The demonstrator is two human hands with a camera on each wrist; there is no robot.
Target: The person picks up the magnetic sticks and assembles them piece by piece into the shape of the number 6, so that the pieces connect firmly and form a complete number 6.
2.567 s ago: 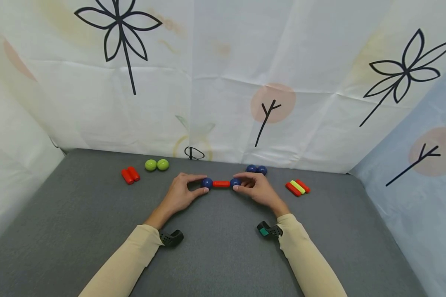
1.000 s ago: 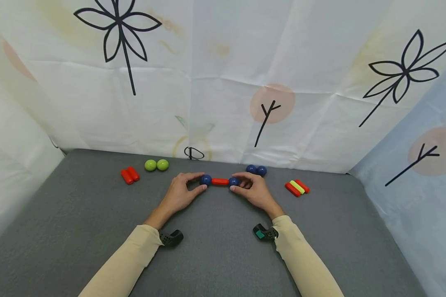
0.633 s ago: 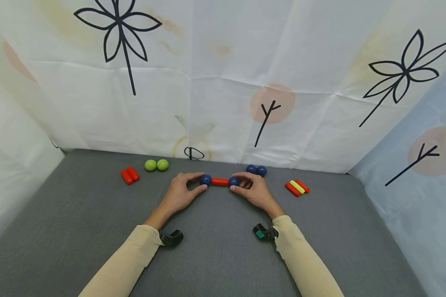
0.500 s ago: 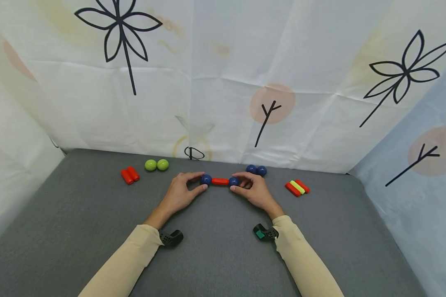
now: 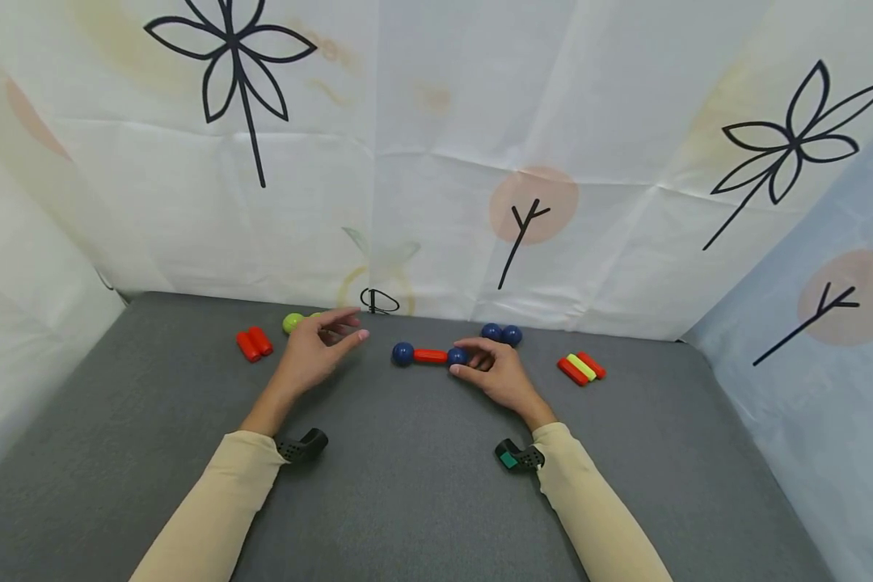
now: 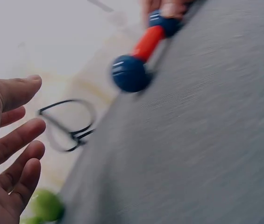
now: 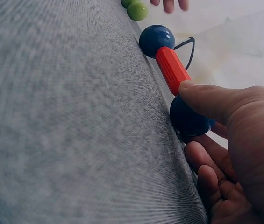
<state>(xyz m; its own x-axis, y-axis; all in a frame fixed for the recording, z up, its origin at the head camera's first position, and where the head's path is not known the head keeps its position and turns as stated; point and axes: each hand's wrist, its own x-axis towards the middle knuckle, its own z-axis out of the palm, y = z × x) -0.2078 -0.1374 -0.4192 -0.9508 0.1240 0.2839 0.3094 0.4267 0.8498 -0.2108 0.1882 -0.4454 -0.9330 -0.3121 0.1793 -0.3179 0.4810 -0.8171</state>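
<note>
A red rod [image 5: 431,356] joins two blue balls in a dumbbell shape on the grey table. My right hand [image 5: 500,373] pinches the right blue ball [image 7: 188,116] between thumb and fingers, the thumb tip reaching the rod's end. The left blue ball [image 5: 402,353] is untouched. Off to its left, my left hand [image 5: 316,349] holds nothing, its fingers apart and loosely bent. In the head view this hand partly covers the two green balls [image 5: 292,322]; the left wrist view has one green ball [image 6: 46,205] below its fingers.
Two red rods [image 5: 255,343] lie at the far left. Two more blue balls [image 5: 501,334] sit behind my right hand. Red and yellow rods [image 5: 582,369] lie side by side at the right. A printed cloth [image 5: 436,162] hangs along the table's back edge.
My left hand has let go of the left blue ball and moved left toward the green balls. Earlier, the dumbbell shifted slightly left. My right hand keeps its pinch.
</note>
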